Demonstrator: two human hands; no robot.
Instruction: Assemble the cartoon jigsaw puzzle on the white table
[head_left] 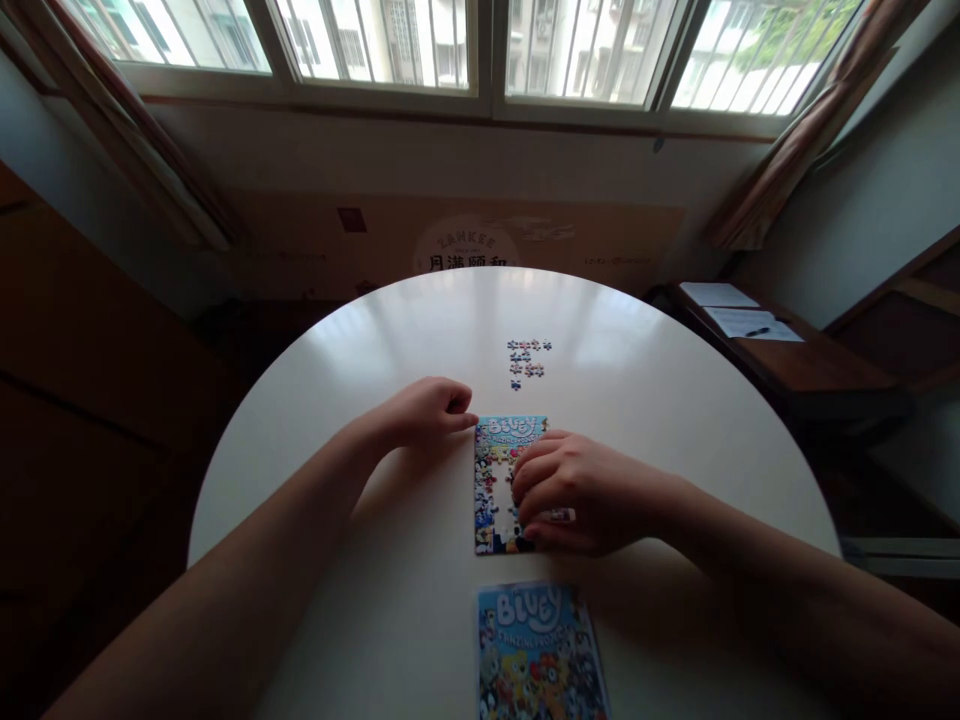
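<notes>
A partly filled jigsaw puzzle [485, 500] lies on the white round table, with a pale gap down its middle. My left hand [433, 410] is curled closed at the puzzle's upper left corner, its thumb tip against the edge. No object shows in it. Over the puzzle's right side rests my right hand [570, 490], fingers bent down and together; whatever is under the fingertips is hidden. Beyond the puzzle, several loose jigsaw pieces [526, 357] are laid out in short rows. Nearer to me is a picture sheet [534, 650] with the same "Bluey" design.
The round table [300, 400] has a curved edge on both sides. To the right, papers [742, 322] and a pen [758, 331] lie on a dark wooden surface [832, 365]. A printed cardboard panel [300, 235] stands below the windows, behind the table.
</notes>
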